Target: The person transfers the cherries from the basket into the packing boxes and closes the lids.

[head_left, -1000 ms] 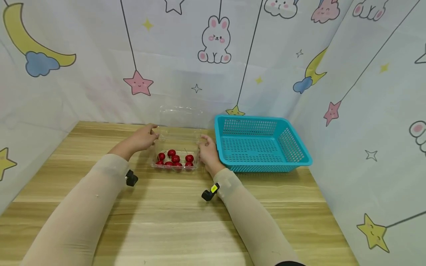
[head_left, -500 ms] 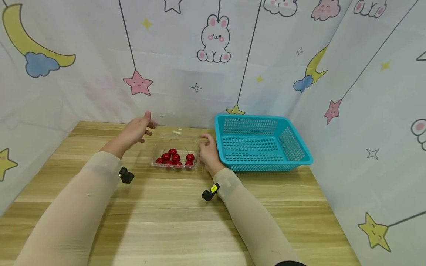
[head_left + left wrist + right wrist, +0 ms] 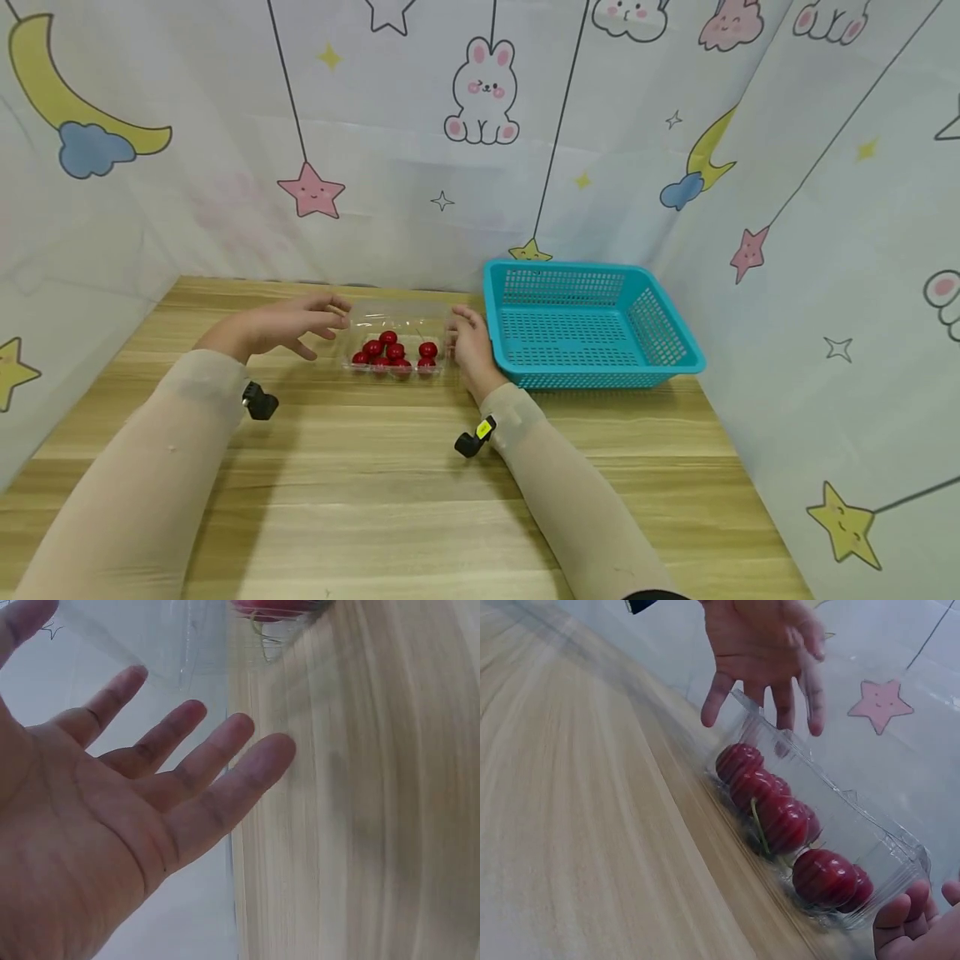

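A clear plastic box (image 3: pixel 360 360) with several red cherries (image 3: pixel 395 351) inside sits near the back of the wooden table. My left hand (image 3: pixel 283 323) is to the left of the box, fingers spread and apart from one another; the left wrist view shows its bare palm (image 3: pixel 82 825) with nothing held. Close against the box's right end is my right hand (image 3: pixel 471 346), its fingers loosely bent. In the right wrist view the right fingertips (image 3: pixel 900 911) lie right at the box's corner. Through the clear wall the cherries (image 3: pixel 780 823) show, one with a green stem.
Just right of my right hand stands a blue perforated basket (image 3: pixel 592 371), with its bottom bare. A white printed cloth (image 3: pixel 405 242) hangs behind the table (image 3: pixel 390 492) and along its sides. Small black cameras (image 3: pixel 259 402) are strapped to both wrists.
The clear lid, raised behind the box a second ago, has dropped lower. My left hand has left the box's edge, moved left and spread its fingers. My right hand has barely moved.
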`<state>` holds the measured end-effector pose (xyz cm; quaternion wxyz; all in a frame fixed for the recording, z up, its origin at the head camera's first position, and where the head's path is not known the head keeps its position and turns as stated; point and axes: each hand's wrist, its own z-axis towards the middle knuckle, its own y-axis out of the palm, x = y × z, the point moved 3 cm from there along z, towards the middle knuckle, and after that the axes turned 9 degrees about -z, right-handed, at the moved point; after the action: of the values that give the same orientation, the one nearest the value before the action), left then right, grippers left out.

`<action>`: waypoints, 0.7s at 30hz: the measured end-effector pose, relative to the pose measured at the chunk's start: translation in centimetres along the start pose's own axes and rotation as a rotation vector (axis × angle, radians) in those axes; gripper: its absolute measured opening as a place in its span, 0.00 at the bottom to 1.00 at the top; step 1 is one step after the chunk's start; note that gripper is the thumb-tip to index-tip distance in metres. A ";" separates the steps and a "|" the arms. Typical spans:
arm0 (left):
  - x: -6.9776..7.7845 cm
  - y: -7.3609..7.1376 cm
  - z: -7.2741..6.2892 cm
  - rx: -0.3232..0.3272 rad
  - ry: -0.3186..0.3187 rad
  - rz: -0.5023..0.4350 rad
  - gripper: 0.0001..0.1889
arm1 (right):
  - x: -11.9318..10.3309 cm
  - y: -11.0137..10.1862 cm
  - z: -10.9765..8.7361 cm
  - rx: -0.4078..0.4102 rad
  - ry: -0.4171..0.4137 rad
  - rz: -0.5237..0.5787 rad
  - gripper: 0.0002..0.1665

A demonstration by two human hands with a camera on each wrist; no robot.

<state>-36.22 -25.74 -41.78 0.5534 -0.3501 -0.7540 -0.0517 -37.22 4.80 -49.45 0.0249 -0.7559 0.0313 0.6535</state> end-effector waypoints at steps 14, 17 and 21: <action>-0.6 1.3 0.2 -0.004 -0.041 0.058 0.48 | -0.6 -0.3 -2.6 -0.054 0.032 -0.145 0.33; -0.4 1.6 0.3 0.001 -0.035 0.067 0.49 | -0.9 -0.3 -3.1 -0.075 0.039 -0.198 0.37; -0.1 1.8 0.3 0.004 -0.044 0.059 0.49 | -1.2 -0.4 -3.3 -0.088 0.054 -0.260 0.41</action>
<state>-35.43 -24.30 -42.57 0.5385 -0.3721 -0.7556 -0.0262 -34.05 5.00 -47.82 0.0754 -0.7713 -0.0947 0.6249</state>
